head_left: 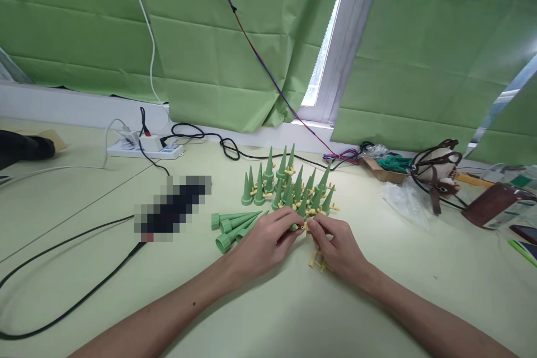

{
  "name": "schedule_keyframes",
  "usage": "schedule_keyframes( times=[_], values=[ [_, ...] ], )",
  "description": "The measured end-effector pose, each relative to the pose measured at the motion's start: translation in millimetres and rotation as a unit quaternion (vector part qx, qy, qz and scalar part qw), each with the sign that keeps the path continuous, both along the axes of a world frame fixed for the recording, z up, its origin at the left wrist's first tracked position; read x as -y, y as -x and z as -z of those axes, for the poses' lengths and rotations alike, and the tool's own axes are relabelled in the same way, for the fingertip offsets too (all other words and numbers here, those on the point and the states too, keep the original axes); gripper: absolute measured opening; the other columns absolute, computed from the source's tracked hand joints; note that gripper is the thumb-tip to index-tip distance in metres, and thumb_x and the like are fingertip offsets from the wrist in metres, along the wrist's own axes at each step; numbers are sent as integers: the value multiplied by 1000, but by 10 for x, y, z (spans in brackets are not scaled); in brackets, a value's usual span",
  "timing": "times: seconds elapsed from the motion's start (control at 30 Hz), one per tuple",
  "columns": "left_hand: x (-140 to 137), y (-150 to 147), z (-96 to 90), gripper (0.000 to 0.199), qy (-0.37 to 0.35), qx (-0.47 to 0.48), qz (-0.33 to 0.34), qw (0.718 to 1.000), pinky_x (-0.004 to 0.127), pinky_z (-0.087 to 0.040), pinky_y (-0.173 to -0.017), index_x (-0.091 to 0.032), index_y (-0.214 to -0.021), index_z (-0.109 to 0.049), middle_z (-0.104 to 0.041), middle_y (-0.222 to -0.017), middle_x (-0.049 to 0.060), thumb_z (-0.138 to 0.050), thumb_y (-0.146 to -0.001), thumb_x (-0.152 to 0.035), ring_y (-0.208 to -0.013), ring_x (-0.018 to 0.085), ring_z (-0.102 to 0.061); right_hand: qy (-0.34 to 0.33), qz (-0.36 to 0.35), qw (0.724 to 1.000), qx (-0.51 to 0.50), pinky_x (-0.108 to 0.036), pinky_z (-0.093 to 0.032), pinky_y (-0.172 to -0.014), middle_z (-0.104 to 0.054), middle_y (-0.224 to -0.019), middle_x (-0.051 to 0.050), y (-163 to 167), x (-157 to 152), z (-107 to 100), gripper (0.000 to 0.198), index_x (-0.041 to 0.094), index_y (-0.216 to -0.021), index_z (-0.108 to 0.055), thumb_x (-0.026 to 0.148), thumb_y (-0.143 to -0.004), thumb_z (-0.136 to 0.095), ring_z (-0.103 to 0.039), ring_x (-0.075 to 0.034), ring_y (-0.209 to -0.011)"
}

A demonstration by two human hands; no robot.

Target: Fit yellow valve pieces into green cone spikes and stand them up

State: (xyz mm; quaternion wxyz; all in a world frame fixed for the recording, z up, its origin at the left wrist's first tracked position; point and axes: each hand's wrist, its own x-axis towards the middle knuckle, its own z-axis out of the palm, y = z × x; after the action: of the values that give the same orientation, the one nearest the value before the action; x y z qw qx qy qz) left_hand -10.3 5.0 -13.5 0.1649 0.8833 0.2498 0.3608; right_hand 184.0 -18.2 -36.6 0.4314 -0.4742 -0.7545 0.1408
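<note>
My left hand (268, 238) is closed around a green plastic spike (295, 227), most of it hidden by the fingers. Pinched in my right hand (342, 246) is a small yellow plastic valve piece (306, 227), close against the spike's end; whether they are joined I cannot tell. Several upright green cones (259, 187), many with yellow pieces on their sides, stand just beyond both hands. Loose green spikes (229, 224) lie on their sides left of my left hand. Under my right hand, a few loose yellow pieces (318, 261) rest on the table.
The pale table (268, 319) carries a blurred dark object (174, 210) with a black cable at left. A white power strip (145, 149) lies along the back. To the right are a plastic bag (405, 201), a cardboard box (384, 169), a bag with straps (438, 165) and a dark red case (497, 205).
</note>
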Motion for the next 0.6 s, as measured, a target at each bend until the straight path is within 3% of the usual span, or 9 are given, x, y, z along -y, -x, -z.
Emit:
schedule_keyframes(
  times=[0.13,0.23,0.33,0.6],
  values=[
    [1,-4,-2,14,2,9,-2,1000,24,-45,-64,-18,-102,-61,-62,-92,4,-47,-99,-17,-75,14,-57,7,-5,1000,-12,-25,-34,-51,-44,-57,4,5,12,-12,40,21,-67,-45,35,-103,-40,-41,-11,-51],
    [-1,-1,6,13,12,21,-9,1000,24,-45,-64,-19,-102,-60,-62,-95,5,-47,-99,-17,-76,13,-57,27,-18,999,-41,-24,-41,-51,-60,-72,-1,-5,32,-25,24,19,-91,-59,35,-102,-44,-52,-13,-58],
    [-10,1,19,12,19,35,-21,999,23,-44,-63,-19,-103,-59,-61,-96,4,-48,-99,-16,-76,13,-56,24,-23,998,-52,-23,-43,-49,-67,-87,-5,-19,39,-24,21,19,-111,-60,34,-99,-51,-57,-14,-61],
    [0,-1,2,11,46,31,-26,998,23,-43,-59,-19,-104,-58,-60,-98,4,-50,-97,-17,-66,10,-52,11,-32,997,-63,-23,-45,-47,-67,-88,-7,-24,9,12,16,20,-104,-62,31,-99,-52,-56,-13,-60]
  ],
)
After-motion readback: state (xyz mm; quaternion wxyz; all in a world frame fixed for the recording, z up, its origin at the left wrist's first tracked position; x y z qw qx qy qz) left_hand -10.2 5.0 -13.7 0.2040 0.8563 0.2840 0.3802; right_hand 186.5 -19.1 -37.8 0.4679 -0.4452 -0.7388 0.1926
